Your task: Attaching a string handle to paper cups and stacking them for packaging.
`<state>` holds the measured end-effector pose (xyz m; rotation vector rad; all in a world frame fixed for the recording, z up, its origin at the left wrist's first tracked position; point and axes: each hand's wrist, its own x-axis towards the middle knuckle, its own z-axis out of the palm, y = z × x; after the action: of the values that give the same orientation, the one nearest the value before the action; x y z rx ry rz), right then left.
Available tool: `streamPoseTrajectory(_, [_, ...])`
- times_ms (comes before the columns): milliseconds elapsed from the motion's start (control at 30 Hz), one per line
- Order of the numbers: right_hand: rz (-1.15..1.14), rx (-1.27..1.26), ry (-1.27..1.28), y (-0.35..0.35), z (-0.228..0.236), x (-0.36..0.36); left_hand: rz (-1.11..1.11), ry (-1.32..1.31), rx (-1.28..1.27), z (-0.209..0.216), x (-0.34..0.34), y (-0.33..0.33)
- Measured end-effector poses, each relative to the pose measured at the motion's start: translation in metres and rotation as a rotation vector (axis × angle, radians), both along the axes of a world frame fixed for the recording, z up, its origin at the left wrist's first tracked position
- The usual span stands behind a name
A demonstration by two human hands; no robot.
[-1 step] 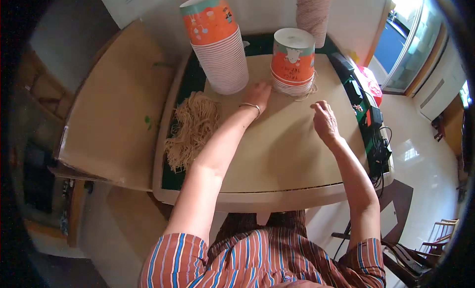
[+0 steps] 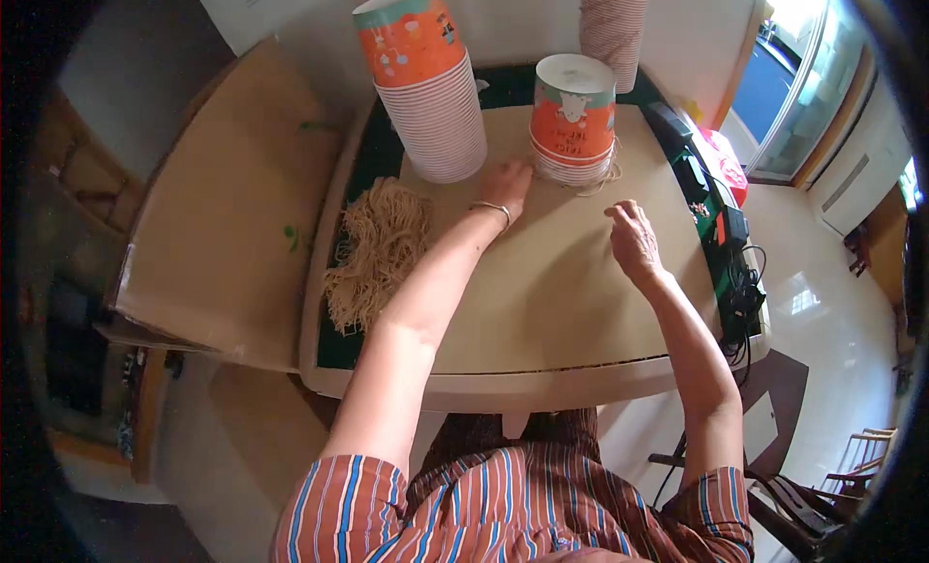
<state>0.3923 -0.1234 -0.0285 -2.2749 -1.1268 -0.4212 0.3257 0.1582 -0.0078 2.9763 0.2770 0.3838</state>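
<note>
Open room is left on the middle of the counter [image 2: 542, 302]. The far side is blocked by a tall cup stack [image 2: 431, 84] and a short cup stack [image 2: 573, 118]. The left edge is taken up by a pile of strings [image 2: 373, 253].

By the left hand [image 2: 506, 187], the stacked cups [image 2: 573, 118] look like smooth printed paper, faintly glossy. The tabletop [image 2: 542, 302] under both hands is matt and smooth. Left of that hand, the string bundle [image 2: 373, 248] looks rough and fibrous.
</note>
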Motion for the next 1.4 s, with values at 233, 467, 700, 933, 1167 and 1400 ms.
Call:
streamPoseTrajectory(233, [0.118, 0.034, 0.146, -0.006, 0.004, -0.063, -0.158, -0.548, 0.008, 0.062, 0.002, -0.038])
streamPoseTrajectory(467, [0.079, 0.094, 0.150, -0.001, -0.011, -0.072, -0.210, -0.763, 0.231, 0.126, 0.049, -0.041])
streamPoseTrajectory(700, [0.085, 0.069, 0.105, -0.004, 0.001, -0.077, -0.173, -0.539, 0.217, 0.102, 0.067, -0.036])
streamPoseTrajectory(933, [0.088, 0.088, 0.042, 0.002, 0.003, -0.081, -0.183, -0.667, 0.110, 0.104, 0.047, -0.044])
streamPoseTrajectory(1167, [0.038, 0.061, 0.062, 0.002, -0.012, -0.072, -0.151, -0.593, 0.122, 0.107, -0.029, -0.060])
streamPoseTrajectory(1400, [0.002, 0.038, 0.082, -0.001, -0.006, -0.079, 0.026, -0.880, 0.197, 0.250, -0.082, 0.019])
